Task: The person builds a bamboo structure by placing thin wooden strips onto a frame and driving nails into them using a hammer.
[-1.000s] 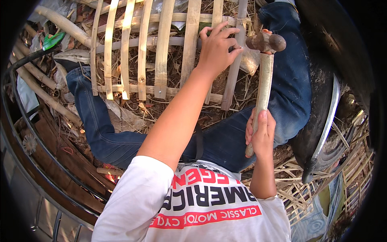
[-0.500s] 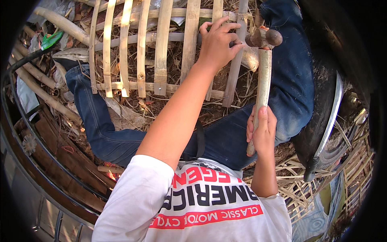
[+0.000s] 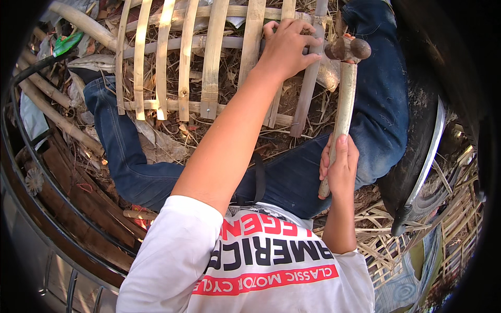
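The bamboo panel [image 3: 209, 62] is steadied across the lap by the left hand [image 3: 287, 47], fingers pressed around a slat. The hammer [image 3: 342, 94] is gripped low on its handle by the right hand [image 3: 339, 167], head raised beside the slat. A tyre [image 3: 417, 156] crowds the right side; loose bamboo poles [image 3: 47, 109] lie left.

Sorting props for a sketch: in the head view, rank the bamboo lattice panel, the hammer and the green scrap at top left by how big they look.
1. bamboo lattice panel
2. hammer
3. green scrap, clearly the smallest.
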### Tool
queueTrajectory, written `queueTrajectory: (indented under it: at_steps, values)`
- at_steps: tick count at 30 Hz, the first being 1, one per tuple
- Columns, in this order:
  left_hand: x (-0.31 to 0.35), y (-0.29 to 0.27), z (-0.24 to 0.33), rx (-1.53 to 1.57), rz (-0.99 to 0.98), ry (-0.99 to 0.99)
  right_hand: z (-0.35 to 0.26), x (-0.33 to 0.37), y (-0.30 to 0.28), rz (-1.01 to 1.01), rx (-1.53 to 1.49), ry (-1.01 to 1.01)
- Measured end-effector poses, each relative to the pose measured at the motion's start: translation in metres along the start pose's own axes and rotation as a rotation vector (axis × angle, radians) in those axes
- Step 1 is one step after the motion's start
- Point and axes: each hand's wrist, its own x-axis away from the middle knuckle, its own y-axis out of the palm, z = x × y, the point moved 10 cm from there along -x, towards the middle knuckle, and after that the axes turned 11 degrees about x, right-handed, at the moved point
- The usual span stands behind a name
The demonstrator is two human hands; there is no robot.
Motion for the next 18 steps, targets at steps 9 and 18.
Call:
queueTrajectory:
  at_steps: [9,18]
  values:
    - [-0.017,-0.007,0.007,0.058,-0.177,0.135,-0.002,0.003,-0.001,-0.012,-0.021,-0.043]
    - [-0.018,-0.013,0.011,0.123,-0.159,0.1,-0.024,0.005,-0.006,0.051,-0.064,-0.138]
